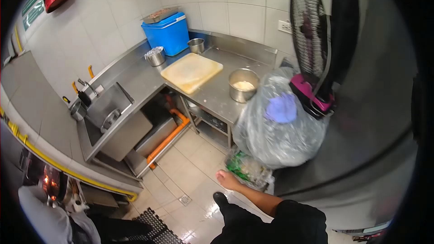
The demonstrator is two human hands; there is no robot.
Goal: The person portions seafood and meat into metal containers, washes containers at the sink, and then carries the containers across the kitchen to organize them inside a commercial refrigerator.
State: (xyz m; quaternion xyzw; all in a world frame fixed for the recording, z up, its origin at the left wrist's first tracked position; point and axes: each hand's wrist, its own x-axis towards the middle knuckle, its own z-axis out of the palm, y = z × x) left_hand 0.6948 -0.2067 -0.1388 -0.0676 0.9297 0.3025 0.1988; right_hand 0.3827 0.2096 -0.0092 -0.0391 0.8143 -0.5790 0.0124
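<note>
My right hand hangs over the tiled floor at the end of my bare forearm, below a black sleeve. Its fingers look loosely curled, and I see nothing in them. Closest to it is a clear bag with green and pale scraps, on the floor just beyond. Above that bag bulges a large translucent plastic bag with a bluish-purple piece on top. Out of my view is my left hand. One black shoe shows beneath my right hand.
A steel counter holds a cutting board, a pot with pale contents and a blue cooler. A sink is left. A fan stands right. Another person's grey sleeve is near flames. A black mat lies below.
</note>
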